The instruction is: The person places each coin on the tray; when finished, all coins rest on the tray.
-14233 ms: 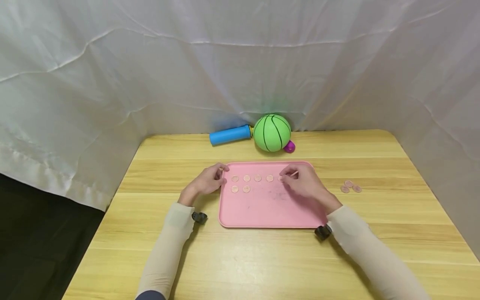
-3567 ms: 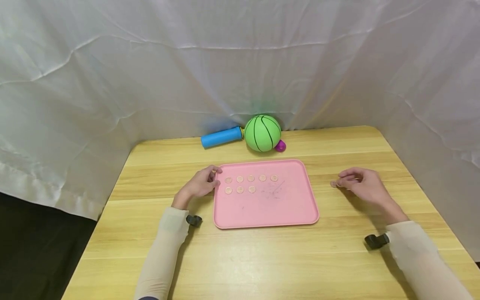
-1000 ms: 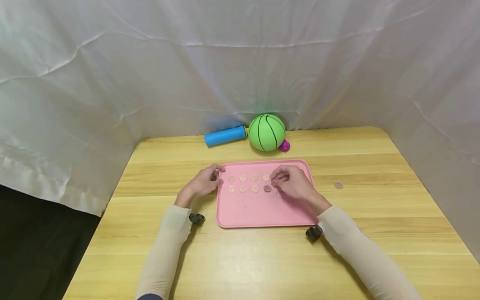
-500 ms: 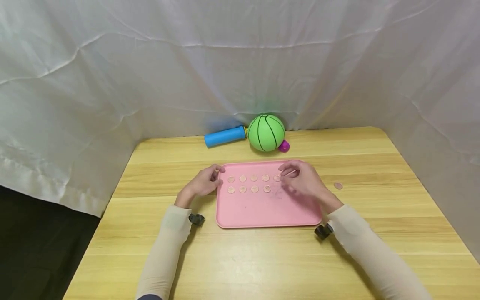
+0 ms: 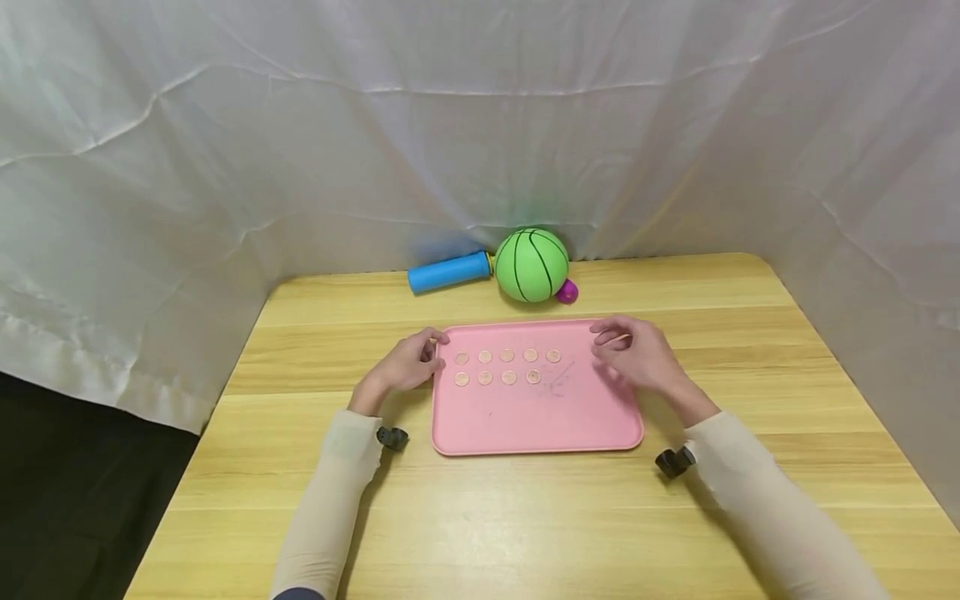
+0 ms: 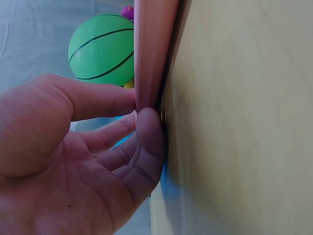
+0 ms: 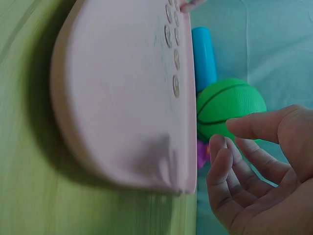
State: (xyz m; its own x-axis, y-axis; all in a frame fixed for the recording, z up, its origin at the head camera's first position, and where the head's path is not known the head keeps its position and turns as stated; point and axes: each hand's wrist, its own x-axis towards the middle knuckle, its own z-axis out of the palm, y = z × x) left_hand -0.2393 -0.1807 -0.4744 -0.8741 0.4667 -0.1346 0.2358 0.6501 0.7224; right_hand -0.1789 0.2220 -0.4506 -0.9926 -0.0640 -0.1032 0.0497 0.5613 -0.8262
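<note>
A pink tray (image 5: 525,427) lies on the wooden table with several copper-coloured coins (image 5: 507,355) in two rows, the far row one coin longer. At its left edge my left hand (image 5: 405,364) pinches the rim; the left wrist view shows the thumb and a finger on either side of the tray edge (image 6: 150,49). Above the tray's far right corner hovers my right hand (image 5: 637,354), fingers loosely bent. In the right wrist view, nothing sits between its thumb and fingertips, and the nearest coin (image 7: 176,86) lies well apart from them.
Behind the tray stands a green ball (image 5: 532,265) with black lines. A blue cylinder (image 5: 450,272) lies to its left and a small purple object (image 5: 567,291) at its right. A pale curtain (image 5: 480,150) hangs behind the table (image 5: 480,517).
Since earlier, more coins have joined both rows on the tray. My right hand has released the last far-row coin and moved right; the loose coin on the table is now hidden.
</note>
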